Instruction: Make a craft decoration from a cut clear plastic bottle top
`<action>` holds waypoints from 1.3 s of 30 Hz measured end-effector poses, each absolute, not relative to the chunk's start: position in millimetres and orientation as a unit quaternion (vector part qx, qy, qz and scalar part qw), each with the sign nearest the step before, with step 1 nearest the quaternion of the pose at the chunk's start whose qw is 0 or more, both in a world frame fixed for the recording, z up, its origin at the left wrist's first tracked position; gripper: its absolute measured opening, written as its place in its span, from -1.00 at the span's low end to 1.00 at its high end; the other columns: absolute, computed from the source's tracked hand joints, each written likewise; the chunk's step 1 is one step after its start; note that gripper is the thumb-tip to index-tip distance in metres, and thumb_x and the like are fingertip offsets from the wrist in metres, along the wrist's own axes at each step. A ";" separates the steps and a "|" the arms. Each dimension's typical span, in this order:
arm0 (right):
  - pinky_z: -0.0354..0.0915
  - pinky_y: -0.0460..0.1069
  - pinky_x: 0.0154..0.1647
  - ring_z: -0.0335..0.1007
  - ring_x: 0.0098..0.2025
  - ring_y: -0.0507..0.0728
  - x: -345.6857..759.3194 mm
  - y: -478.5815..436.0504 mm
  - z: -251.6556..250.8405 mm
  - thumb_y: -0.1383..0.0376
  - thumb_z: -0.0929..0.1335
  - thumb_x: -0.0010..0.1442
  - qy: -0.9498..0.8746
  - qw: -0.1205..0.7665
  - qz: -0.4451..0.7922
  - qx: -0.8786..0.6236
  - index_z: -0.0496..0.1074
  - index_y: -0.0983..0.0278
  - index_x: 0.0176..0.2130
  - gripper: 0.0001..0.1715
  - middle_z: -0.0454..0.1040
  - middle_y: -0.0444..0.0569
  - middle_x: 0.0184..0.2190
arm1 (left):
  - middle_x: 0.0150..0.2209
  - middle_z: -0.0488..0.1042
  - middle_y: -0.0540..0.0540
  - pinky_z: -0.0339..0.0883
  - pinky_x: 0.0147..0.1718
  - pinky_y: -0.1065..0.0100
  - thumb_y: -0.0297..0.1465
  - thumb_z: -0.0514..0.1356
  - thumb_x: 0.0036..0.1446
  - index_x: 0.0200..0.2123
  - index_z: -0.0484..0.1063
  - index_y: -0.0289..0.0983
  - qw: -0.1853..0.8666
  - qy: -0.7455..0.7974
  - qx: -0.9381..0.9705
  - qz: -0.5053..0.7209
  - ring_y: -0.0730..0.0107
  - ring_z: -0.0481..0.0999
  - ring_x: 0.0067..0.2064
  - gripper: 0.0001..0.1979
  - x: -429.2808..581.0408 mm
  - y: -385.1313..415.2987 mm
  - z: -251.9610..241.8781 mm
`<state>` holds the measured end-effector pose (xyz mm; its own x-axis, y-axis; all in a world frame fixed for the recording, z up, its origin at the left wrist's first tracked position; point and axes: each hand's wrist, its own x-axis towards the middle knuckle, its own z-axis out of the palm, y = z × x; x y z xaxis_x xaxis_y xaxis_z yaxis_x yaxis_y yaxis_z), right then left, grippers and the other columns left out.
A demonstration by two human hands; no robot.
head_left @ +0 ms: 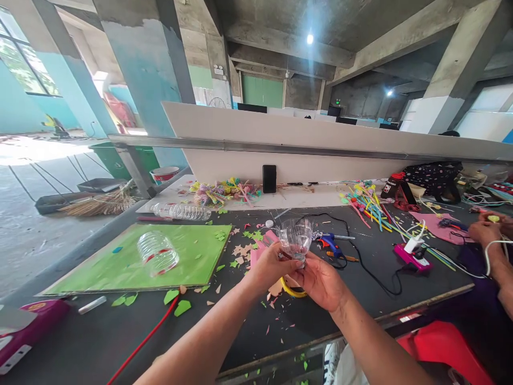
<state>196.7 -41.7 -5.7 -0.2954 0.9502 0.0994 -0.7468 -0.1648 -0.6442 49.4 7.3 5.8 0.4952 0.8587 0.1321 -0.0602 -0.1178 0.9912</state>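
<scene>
A clear cut plastic bottle piece (295, 235) is held up over the dark table, its wide cut end facing upward. My left hand (272, 263) is closed on its lower left side, thumb across the front. From the right, my right hand (324, 282) grips the narrow bottom end with its fingertips. Just beneath my hands lies a curved yellow thing (294, 290), partly covered, so its kind is unclear. Pink and green paper scraps (240, 250) are scattered to the left. A blue glue gun (332, 244) rests right of the bottle piece.
On a green sheet (100, 256) lies another clear bottle part (157, 252); a whole bottle (182, 212) is behind it. Coloured stems (371, 208), a black phone (269, 179) and a pink power strip (412, 258) are farther back. Another person's hand (486, 229) is at right.
</scene>
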 end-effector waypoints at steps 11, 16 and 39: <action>0.39 -0.01 0.09 0.53 0.01 0.13 204.9 -37.8 -16.1 0.33 0.47 0.17 -0.292 0.587 0.736 -0.169 0.50 0.39 -0.08 -0.69 0.60 0.12 -0.08 | -0.41 0.47 -0.04 0.30 -0.36 0.39 -0.23 0.31 0.06 -0.35 0.50 -0.31 0.421 0.374 0.712 0.418 0.40 0.43 -0.35 -0.75 20.1 19.2 28.8; 0.46 -0.04 -0.02 0.56 -0.03 0.13 205.2 -39.2 -17.0 0.25 0.47 0.19 -0.285 0.573 0.747 -0.182 0.49 0.38 -0.08 -0.68 0.61 0.13 -0.10 | 0.09 0.39 -0.17 0.34 -0.38 0.40 -0.31 0.27 0.11 0.05 0.40 -0.21 0.368 0.324 0.667 0.561 0.54 0.42 -0.39 -0.59 13.7 18.6 37.9; 0.14 -0.19 -0.62 0.18 -0.54 -0.06 201.6 -42.5 -13.4 0.30 0.36 0.22 -0.222 0.530 0.800 -0.174 0.49 0.30 -0.15 -0.81 0.54 0.01 -0.29 | -0.36 0.41 -0.07 0.29 -0.28 0.37 -0.45 0.11 0.15 -0.07 0.51 -0.29 0.225 0.274 0.829 0.432 0.39 0.38 -0.32 -0.71 4.2 10.3 52.0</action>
<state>201.6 -42.5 -13.4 -0.3774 0.9250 -0.0439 -0.7703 -0.3399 -0.5395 4.2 10.3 52.0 0.4760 0.6496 0.5927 0.2602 -0.7479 0.6107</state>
